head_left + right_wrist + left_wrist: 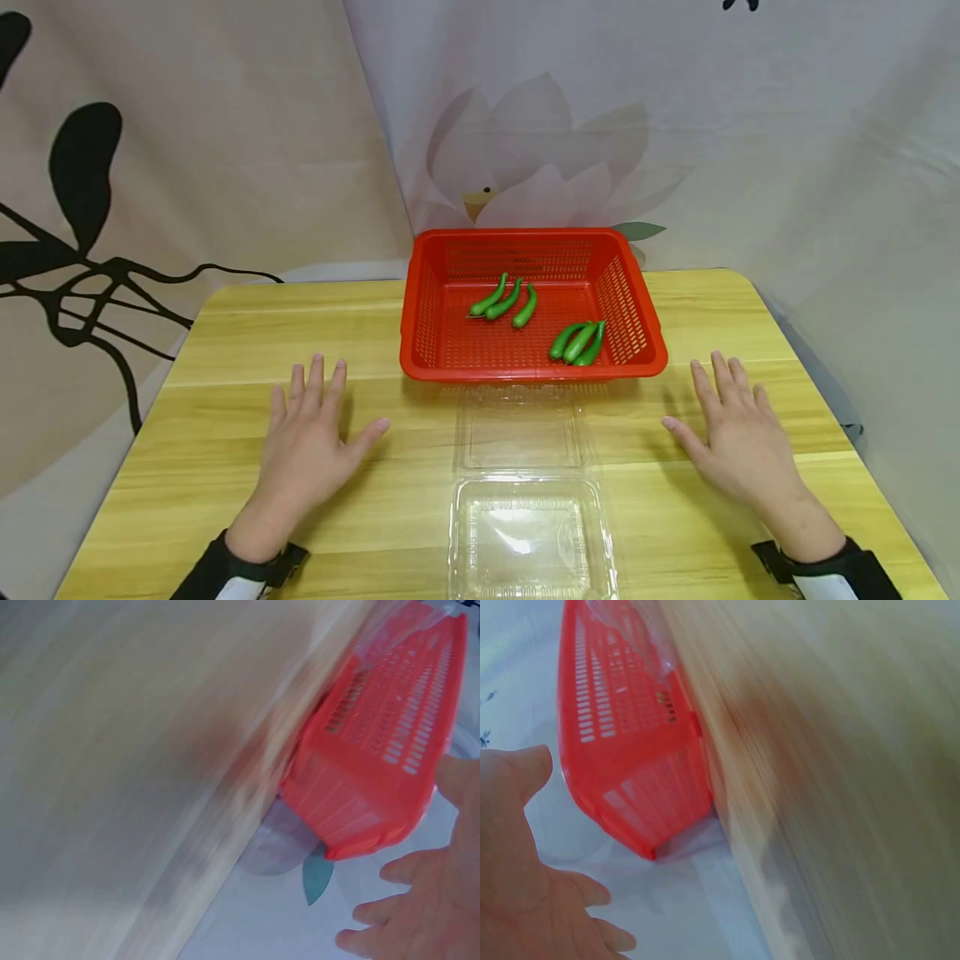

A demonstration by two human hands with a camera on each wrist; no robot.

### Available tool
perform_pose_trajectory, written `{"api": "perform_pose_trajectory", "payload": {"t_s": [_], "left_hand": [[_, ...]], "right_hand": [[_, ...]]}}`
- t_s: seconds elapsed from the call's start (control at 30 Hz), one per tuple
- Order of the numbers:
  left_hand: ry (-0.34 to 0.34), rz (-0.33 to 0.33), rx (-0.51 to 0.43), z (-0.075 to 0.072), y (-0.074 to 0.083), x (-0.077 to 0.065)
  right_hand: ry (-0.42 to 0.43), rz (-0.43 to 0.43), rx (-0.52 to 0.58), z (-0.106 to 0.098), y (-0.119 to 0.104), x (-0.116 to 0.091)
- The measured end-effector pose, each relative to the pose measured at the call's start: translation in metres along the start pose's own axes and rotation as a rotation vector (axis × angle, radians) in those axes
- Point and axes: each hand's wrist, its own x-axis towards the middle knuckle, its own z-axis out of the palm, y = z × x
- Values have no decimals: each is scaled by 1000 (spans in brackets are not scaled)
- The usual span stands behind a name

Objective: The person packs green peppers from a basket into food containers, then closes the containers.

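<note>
Closest in, at seven and five o'clock, dark sleeves [206, 575] with wrist straps [288, 567] came in over the wooden table [390, 533]. At six o'clock a clear plastic box [528, 575] lay open, light glaring off its nearer half. Past the wrists, the left hand [307, 450] stood at nine o'clock and the right hand [742, 442] at three, both palm down, fingers and thumbs spread; whether they touched the wood could not be told. Between them lay the box's farther half, and beyond that, at twelve, sat a red basket [532, 374]. Inside it, three green peppers [580, 342] bunched at four o'clock and three more [506, 304] lay at eleven. Behind hung a pale cloth [247, 150] printed with a flower [555, 158].
</note>
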Motion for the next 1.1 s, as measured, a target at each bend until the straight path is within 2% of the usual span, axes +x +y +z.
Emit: {"api": "perform_pose_trajectory", "payload": {"t_s": [0.3,0.47,0.57,0.73,0.87,1.1], "left_hand": [[1,26,-84,4,19,-7],[5,22,-141,11,28,-11],[16,18,-190,14,34,-13],[8,-2,-313,17,43,-16],[-35,-32,-424,18,52,-16],[-162,-113,-585,23,66,-15]], "right_hand": [[5,36,134,-5,-30,-8],[93,17,190,-3,-47,-11],[121,14,223,-1,-55,-11],[92,35,291,4,-68,-9],[68,43,327,9,-77,-7],[26,66,407,18,-89,-3]]}}
